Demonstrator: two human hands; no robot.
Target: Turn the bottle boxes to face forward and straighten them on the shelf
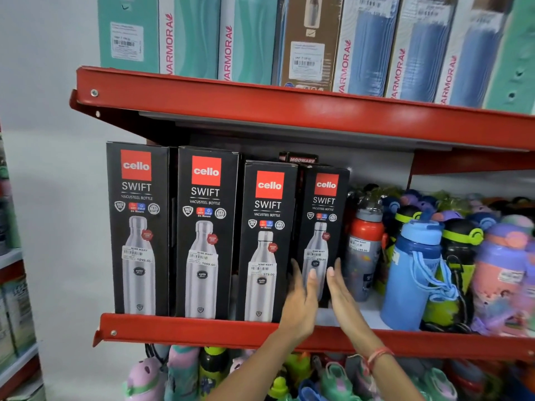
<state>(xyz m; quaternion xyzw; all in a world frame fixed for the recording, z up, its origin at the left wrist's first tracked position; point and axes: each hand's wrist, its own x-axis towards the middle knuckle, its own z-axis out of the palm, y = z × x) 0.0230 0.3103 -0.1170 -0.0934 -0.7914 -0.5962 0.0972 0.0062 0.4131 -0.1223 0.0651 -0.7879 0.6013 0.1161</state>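
Observation:
Several black Cello Swift bottle boxes stand in a row on the middle red shelf (pixel 202 331), printed fronts facing out. The rightmost box (pixel 325 215) sits a little further back than the third box (pixel 267 227). My left hand (pixel 301 302) lies flat against the lower left part of the rightmost box, fingers straight. My right hand (pixel 340 290) is flat along that box's lower right edge, fingers extended. Both palms flank the box without curling around it. A small dark box (pixel 299 159) peeks out behind the row.
Loose water bottles crowd the shelf right of the boxes, a red-capped grey one (pixel 363 250) nearest and a blue one (pixel 414 273) in front. Tall Varmora boxes (pixel 246 39) fill the upper shelf. More bottles (pixel 208 371) sit on the shelf below.

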